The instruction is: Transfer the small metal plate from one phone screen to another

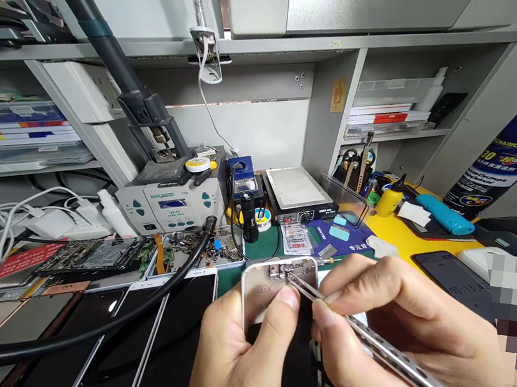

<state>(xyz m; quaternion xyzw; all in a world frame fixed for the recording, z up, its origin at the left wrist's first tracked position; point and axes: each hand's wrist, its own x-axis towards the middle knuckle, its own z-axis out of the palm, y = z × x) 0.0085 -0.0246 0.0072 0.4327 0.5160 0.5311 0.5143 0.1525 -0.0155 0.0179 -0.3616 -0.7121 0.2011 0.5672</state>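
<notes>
My left hand (245, 355) is closed around a phone screen assembly (259, 286) with a pale rim and a metal backing at its top end. The thumb presses on that backing, just below a small metal part (281, 271) near the top edge. Between thumb and fingers, my right hand (379, 321) pinches steel tweezers (407, 365) with a row of holes along the handle. Their tips meet the small part or sit right beside it; I cannot tell whether they grip anything. Below the thumb, the assembly's dark lower portion is partly hidden by both hands.
Several phone screens (179, 334) lie at left, crossed by a thick black hose (127, 344). Behind stand a soldering station (177, 202) and a heating plate (299, 189). At right are a yellow bottle (388, 200), a phone (450, 277) and a large spray can (502, 164).
</notes>
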